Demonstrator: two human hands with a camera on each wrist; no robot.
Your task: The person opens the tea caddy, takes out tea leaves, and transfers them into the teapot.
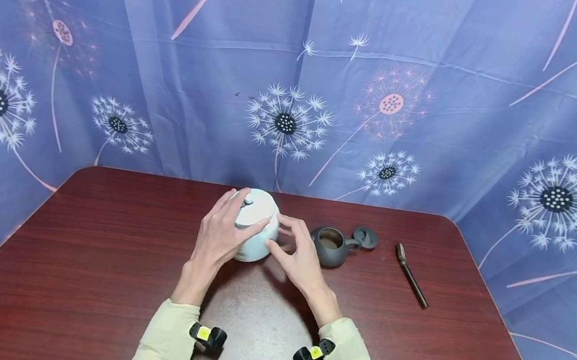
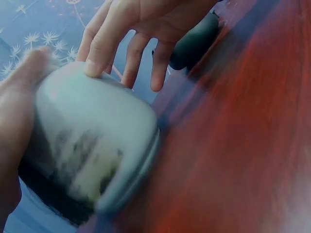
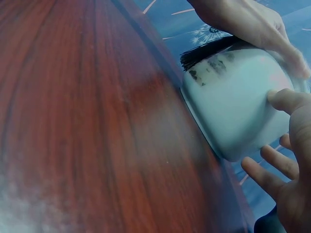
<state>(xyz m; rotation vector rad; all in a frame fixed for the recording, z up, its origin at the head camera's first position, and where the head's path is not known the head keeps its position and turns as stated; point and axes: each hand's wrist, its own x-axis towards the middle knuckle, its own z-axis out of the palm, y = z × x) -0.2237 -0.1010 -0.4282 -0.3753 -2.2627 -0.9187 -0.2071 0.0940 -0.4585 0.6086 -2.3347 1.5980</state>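
Wood table [image 1: 90,275], blue backdrop. Left hand [image 1: 218,234] clasps jar [image 1: 256,224]; right hand [image 1: 296,254] fingertips touch it. Teapot [image 1: 331,246] just right; near side open.

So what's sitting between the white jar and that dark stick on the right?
In the head view, a small dark teapot with its lid off beside it lies between the white jar and the dark stick.
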